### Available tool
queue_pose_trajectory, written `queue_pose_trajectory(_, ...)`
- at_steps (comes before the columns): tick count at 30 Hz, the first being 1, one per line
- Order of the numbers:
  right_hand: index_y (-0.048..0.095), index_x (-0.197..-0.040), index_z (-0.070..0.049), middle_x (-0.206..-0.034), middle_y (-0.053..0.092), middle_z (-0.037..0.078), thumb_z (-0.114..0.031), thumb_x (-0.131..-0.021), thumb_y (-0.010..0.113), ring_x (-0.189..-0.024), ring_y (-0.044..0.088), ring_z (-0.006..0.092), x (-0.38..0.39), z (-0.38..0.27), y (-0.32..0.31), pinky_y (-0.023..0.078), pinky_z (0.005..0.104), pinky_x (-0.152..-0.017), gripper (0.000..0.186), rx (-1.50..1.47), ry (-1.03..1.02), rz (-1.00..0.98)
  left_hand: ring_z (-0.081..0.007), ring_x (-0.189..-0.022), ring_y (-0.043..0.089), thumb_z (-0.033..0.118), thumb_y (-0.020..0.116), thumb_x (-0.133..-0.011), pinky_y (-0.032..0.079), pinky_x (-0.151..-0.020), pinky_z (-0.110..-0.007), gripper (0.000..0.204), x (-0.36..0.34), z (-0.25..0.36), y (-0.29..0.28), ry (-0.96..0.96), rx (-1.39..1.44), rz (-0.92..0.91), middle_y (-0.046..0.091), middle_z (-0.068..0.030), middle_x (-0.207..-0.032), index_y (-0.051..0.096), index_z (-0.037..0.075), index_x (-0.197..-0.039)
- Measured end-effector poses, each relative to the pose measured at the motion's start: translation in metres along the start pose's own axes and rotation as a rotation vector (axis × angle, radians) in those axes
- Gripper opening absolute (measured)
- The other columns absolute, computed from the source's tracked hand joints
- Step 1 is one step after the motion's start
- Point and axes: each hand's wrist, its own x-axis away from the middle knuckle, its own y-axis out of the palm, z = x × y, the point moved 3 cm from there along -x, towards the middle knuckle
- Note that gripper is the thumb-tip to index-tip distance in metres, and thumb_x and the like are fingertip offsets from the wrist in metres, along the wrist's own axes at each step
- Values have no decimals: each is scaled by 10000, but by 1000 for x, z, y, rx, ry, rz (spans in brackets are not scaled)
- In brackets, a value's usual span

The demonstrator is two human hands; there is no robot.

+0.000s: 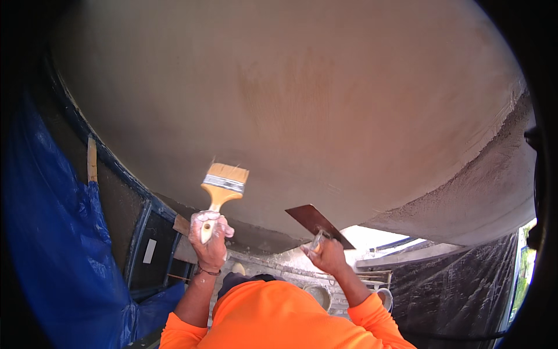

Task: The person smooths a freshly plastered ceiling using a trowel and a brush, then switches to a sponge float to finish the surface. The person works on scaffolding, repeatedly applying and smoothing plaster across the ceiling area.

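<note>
A wide paintbrush point(224, 183) with pale bristles, a metal band and a wooden handle is gripped in my left hand point(210, 238), bristles pointing up. White residue coats the fingers of that hand. My right hand point(329, 255) is wrapped round the handle of a flat rectangular plastering trowel point(319, 225), its dark reddish blade tilted. In front of both tools spreads a large grey-brown plastered wall point(349, 116), with a darker damp, streaked patch in its middle. Whether the bristles or the blade touch the wall I cannot tell.
Blue plastic sheeting point(52, 232) hangs at the left beside a dark frame point(136, 244). Black sheeting point(453, 285) covers the lower right. Below my arms stand a bucket point(318, 295) and another bucket point(385, 298). A rougher plastered surface point(476, 195) borders the wall at right.
</note>
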Motion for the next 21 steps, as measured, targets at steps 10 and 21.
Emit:
queue_pose_trajectory(10,637,-1125,-9,-880,749,189,-492,-965,603,-794,737,386,-157,9,28,585,497,-699,510,538,-164,-203,-304,-907,734,124,767,-824,574,-819,-408,430,143,-200,-296,-480,-910,393,744,-186,-1041,665,-60,-1199)
queue_pose_trajectory(21,632,-1150,-23,-948,765,165,-356,-999,540,-848,751,354,-142,84,29,594,481,-754,377,689,-80,-313,-311,-656,573,91,700,-767,499,-453,-549,368,345,-217,-430,-1145,-597,781,562,-92,-827,555,134,-1102)
